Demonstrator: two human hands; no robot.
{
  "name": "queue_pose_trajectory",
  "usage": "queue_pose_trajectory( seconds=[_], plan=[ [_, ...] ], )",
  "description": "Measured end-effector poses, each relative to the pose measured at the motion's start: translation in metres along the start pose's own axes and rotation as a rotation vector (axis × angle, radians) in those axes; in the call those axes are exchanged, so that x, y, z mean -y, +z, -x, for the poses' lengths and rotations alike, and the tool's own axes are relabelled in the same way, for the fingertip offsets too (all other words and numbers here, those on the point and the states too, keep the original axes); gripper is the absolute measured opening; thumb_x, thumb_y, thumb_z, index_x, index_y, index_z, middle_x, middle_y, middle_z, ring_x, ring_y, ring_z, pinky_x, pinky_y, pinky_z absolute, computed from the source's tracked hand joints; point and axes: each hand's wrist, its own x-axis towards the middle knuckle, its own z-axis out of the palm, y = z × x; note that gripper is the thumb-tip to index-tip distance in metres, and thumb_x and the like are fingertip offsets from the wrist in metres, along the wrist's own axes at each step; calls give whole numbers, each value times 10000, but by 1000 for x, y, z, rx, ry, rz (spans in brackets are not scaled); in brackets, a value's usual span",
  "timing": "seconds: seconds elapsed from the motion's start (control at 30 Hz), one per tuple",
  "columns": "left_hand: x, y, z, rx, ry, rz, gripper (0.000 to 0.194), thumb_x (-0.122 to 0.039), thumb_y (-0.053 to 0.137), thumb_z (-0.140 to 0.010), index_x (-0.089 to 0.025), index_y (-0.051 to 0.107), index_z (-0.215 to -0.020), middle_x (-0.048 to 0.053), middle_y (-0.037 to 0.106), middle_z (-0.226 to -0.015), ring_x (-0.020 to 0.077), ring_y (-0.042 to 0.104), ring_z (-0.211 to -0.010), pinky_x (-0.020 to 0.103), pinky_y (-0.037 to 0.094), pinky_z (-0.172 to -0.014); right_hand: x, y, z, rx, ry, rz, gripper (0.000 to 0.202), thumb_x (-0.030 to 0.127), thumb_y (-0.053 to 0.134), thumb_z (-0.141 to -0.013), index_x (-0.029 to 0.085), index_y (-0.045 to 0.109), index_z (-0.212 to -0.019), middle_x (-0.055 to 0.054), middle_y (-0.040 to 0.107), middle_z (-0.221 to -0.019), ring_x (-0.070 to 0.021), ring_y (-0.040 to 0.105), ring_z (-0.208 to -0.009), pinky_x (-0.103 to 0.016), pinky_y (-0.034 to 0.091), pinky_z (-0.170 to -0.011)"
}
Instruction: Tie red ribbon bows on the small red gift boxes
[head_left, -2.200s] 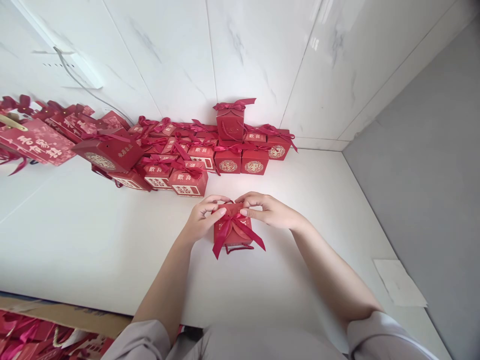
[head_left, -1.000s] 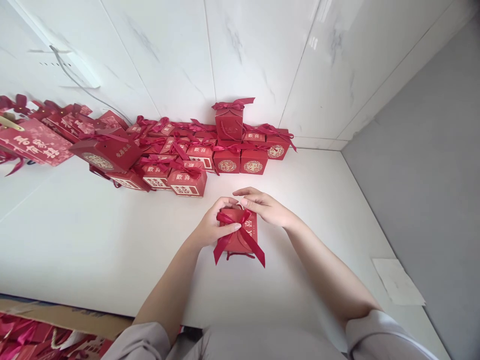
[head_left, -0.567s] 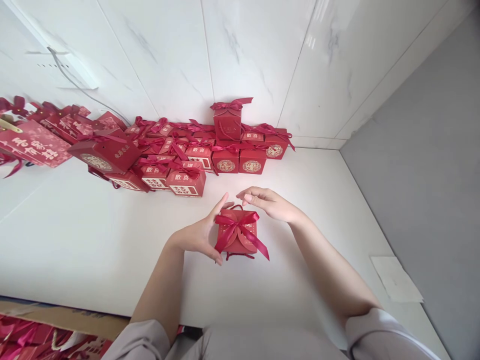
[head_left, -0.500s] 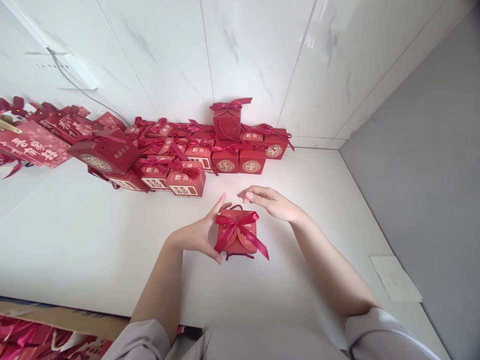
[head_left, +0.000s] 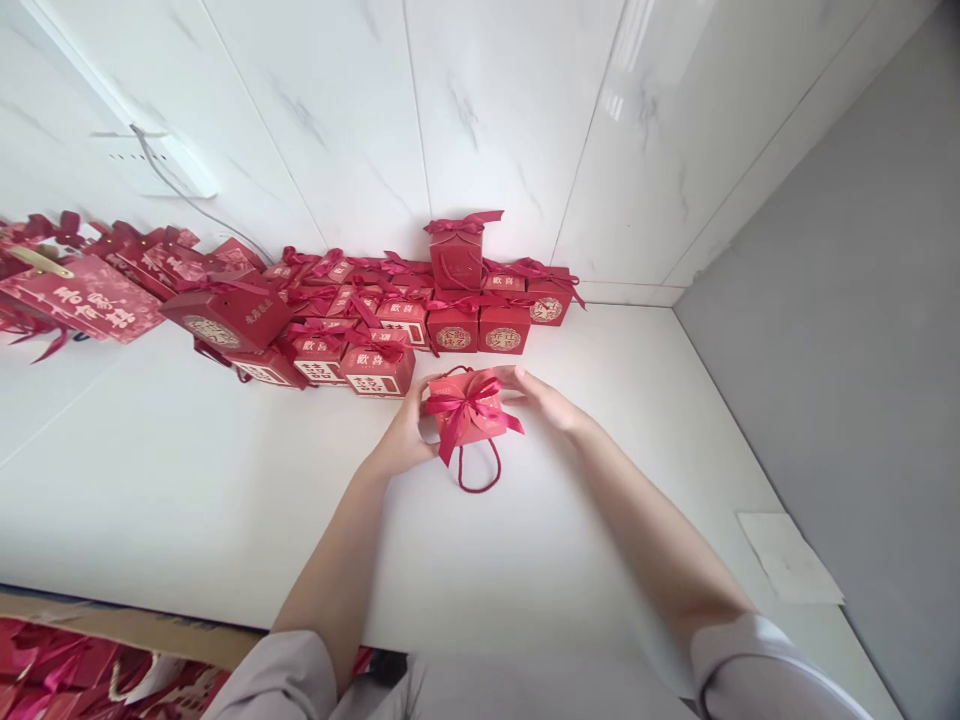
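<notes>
A small red gift box (head_left: 472, 418), its top tied with a crimson ribbon bow, is between my two hands over the white table. My left hand (head_left: 405, 437) wraps the box's left side, thumb toward the near corner. At the far right side, my right hand (head_left: 550, 400) has its fingers against the box, some of them hidden behind it. A dark red cord handle (head_left: 480, 490) loops out from the near side, and another shows at the far side. The box looks slightly tilted.
Rows of red gift boxes (head_left: 379, 372) stand along the marbled wall, with one box (head_left: 456, 262) stacked on top. Red patterned bags (head_left: 94, 300) are at far left. A carton (head_left: 150, 635) of red items sits lower left; white paper (head_left: 791, 558) lies at right.
The gift box has moved away from me, toward the rows, and its near cord handle now hangs out. My right hand has come down onto the box; my left has closed on its side.
</notes>
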Motion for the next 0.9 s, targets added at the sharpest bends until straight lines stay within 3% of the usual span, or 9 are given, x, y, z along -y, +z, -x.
queue_pose_trajectory(
  seconds=[0.13,0.3,0.47,0.67,0.73,0.8,0.9],
  plan=[
    [25,-1,-2,-94,-31,50,1120,-226,879,-570,-321,226,-1474,148,329,-1532,348,474,-1310,475,455,-1048,-24,8,-7,63,-62,-160,594,623,416,-934,289,434,-1425,-63,473,-1479,-263,454,-1342,-483,323,-1124],
    [42,1,-5,-98,-93,176,1183,-193,869,-577,-381,145,-1494,116,405,-1488,301,551,-1234,428,484,-1016,-28,16,-4,134,-147,-99,696,500,602,-890,291,321,-1492,-57,417,-1522,-245,387,-1398,-452,283,-1160],
    [46,1,-7,-128,-118,197,1177,-166,876,-542,-342,197,-1488,116,491,-1416,272,598,-1171,400,487,-1009,-35,15,-4,83,-121,-143,672,567,533,-906,280,346,-1484,-64,456,-1495,-247,433,-1369,-465,268,-1163],
    [51,0,-6,-153,-113,213,1157,-169,874,-528,-316,209,-1464,156,409,-1480,271,640,-1103,403,538,-931,-41,21,-8,59,-147,-145,617,611,317,-962,261,384,-1465,-70,490,-1468,-251,452,-1353,-491,295,-1145],
    [51,0,-5,-166,-107,197,1165,-171,875,-524,-310,199,-1462,163,385,-1494,267,648,-1085,400,548,-909,-42,22,-9,44,-191,-101,613,588,396,-941,250,400,-1452,-77,478,-1475,-262,449,-1351,-489,310,-1138],
    [50,0,-4,-166,-101,186,1149,-178,870,-537,-319,202,-1462,156,357,-1514,259,647,-1087,382,553,-896,-42,23,-8,36,-220,-68,673,519,590,-860,248,402,-1447,-85,438,-1501,-275,448,-1344,-470,329,-1130],
    [46,-1,-3,-125,-110,170,1144,-181,869,-554,-351,205,-1470,129,431,-1472,236,660,-1054,349,561,-871,-41,25,-4,73,-241,-4,906,361,747,-753,272,262,-1513,-107,446,-1485,-277,517,-1268,-459,406,-1073]
  ],
)
